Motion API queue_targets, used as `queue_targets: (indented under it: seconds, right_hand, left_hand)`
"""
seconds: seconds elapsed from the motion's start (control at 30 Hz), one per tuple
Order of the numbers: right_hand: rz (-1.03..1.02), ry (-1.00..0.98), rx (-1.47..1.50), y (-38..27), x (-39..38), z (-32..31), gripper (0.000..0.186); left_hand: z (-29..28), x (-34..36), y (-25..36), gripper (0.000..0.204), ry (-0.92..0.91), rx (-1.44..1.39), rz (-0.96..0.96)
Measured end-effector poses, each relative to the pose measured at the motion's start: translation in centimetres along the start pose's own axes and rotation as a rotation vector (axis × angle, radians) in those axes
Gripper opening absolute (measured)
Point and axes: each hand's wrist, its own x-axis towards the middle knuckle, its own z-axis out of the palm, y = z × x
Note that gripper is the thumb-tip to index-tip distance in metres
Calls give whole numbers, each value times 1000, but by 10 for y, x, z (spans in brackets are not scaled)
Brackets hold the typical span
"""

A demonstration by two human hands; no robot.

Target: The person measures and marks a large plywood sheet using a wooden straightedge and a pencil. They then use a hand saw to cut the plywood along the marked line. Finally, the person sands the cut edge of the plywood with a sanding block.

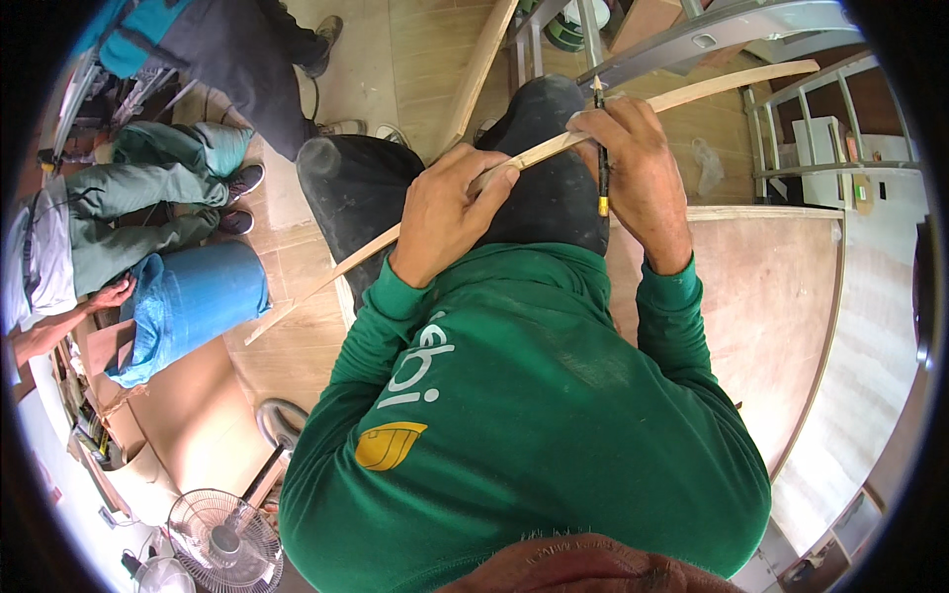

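Observation:
A long, thin, pale wooden strip (728, 83) runs diagonally across my lap, from low on the left up to the right. My left hand (450, 208) is closed on it, thumb along its near face. My right hand (638, 178) grips the same strip farther right and also holds a dark pencil (602, 183) upright, its sharpened tip upward and a yellow band at the lower end. Below the hands are my dark trousers (346, 188) and green sweatshirt.
A plywood panel (751, 326) lies to my right, aluminum ladders (811, 170) beyond it. At left, two people (148, 173) are near a blue sack (203, 296); one person's hand (114, 292) rests by it. A standing fan (225, 542) is at lower left; a board (473, 74) stands ahead.

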Motion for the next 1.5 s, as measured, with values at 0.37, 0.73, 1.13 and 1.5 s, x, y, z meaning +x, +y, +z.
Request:
queue_targets:
  seconds: [0.37,0.73,1.13,1.5]
  right_hand:
    - [-278,161,-178,-43,29,-41,30]
    - [-441,511,41,-14,191,-56,18]
    - [8,519,20,279,700,43,60]
    - [179,197,-387,360,881,62,40]
  left_hand:
    - [-96,-55,-68,17,219,-21,128]
    - [-147,5,-134,26,592,28,-68]
    - [-204,239,-252,20,389,6,-119]
    - [-231,181,-202,21,440,-92,-415]
